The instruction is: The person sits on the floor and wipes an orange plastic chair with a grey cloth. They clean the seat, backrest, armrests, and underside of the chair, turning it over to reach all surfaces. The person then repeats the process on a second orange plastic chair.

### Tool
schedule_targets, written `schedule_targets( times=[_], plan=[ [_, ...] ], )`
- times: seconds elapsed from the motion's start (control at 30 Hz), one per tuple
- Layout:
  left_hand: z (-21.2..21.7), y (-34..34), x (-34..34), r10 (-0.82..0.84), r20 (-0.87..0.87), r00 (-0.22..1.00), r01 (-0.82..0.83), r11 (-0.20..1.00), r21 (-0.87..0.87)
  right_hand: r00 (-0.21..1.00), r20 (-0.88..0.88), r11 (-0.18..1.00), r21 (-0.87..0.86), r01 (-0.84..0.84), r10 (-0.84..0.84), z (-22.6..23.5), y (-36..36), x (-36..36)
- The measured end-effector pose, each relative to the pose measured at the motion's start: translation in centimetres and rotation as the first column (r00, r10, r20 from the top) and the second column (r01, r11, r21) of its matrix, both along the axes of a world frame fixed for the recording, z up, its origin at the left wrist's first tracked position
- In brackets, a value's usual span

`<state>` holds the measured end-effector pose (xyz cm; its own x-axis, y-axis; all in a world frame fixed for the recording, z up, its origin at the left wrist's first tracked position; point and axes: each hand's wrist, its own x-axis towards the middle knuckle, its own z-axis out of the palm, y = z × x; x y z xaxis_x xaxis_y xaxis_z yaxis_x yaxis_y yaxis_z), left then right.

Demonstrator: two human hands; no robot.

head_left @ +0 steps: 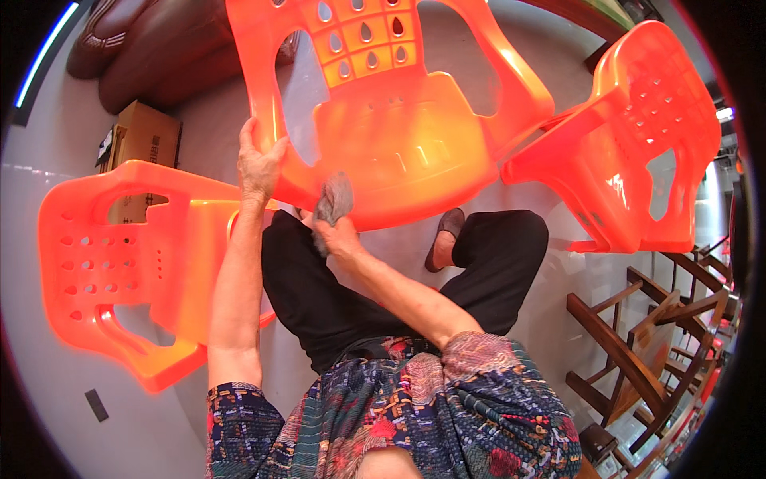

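In front of me stands an orange plastic armchair (399,144), its seat toward me and its back with drop-shaped holes at the far side. My left hand (259,165) is closed round the chair's left arm, near its front bend. A crumpled grey cloth (335,198) is in my right hand (338,235), pressed by the fingers against the front left corner of the seat. The cloth and fingers are slightly blurred, and the fingertips are partly hidden behind the cloth.
Similar orange chairs stand close by, a left chair (171,263) and a right chair (630,152). A brown leather sofa (167,48) and a cardboard box (148,140) are at the far left. Wooden chairs (630,359) crowd the lower right. My legs flank the space before the seat.
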<state>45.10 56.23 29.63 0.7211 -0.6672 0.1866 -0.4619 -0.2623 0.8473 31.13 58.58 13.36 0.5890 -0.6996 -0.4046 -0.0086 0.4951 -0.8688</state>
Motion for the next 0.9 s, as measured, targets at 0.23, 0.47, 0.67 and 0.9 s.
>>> schedule_targets(
  times=[0.23, 0.47, 0.67, 0.9],
  plan=[
    [0.5, 0.2, -0.2, 0.018, -0.007, 1.0, -0.018, 1.0, 0.006, 0.671, -0.582, 0.258, -0.81, -0.527, -0.459, 4.7, -8.1, -12.6],
    [1.9, -0.1, -1.9, -0.032, -0.147, 0.989, 0.026, 0.999, -0.041, 0.558, -0.56, 0.146, -0.774, -0.616, -0.613, -0.5, -14.8, -13.3],
    [2.5, -0.2, -2.1, -0.056, -0.173, 0.983, 0.044, 0.996, -0.074, 0.499, -0.472, 0.083, -0.781, -0.619, -0.727, -2.2, -24.5, -13.6],
    [2.2, -0.1, -2.0, -0.067, -0.225, 0.972, 0.047, 0.994, -0.095, 0.336, -0.663, 0.271, -0.638, -0.72, -0.669, -0.2, -32.0, -9.3]
  ],
)
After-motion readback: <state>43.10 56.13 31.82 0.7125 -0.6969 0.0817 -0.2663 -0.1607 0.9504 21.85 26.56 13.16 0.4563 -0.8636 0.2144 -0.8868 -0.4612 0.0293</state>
